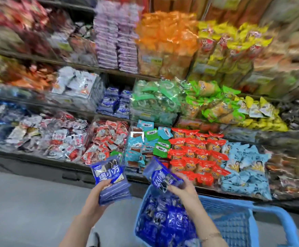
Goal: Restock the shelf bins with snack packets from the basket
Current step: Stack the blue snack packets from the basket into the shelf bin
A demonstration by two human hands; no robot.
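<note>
My left hand (pixel 102 186) grips a stack of blue snack packets (pixel 109 177) with white lettering, held upright in front of the lowest shelf. My right hand (pixel 181 187) holds a second bunch of the same blue packets (pixel 161 176) just above the blue plastic basket (pixel 232 223). The basket sits at the bottom right and is full of more blue packets (pixel 166 223). A shelf bin of matching blue packets (pixel 115 102) stands on the middle shelf, straight above my hands.
Three tiers of shelf bins hold snack packets: red ones (pixel 196 152) and light-blue ones (pixel 243 168) on the lowest tier, green (pixel 154 100) in the middle, orange (pixel 166 38) and purple (pixel 115 38) above. Grey floor (pixel 29 202) lies at lower left. The edges of the view are blurred.
</note>
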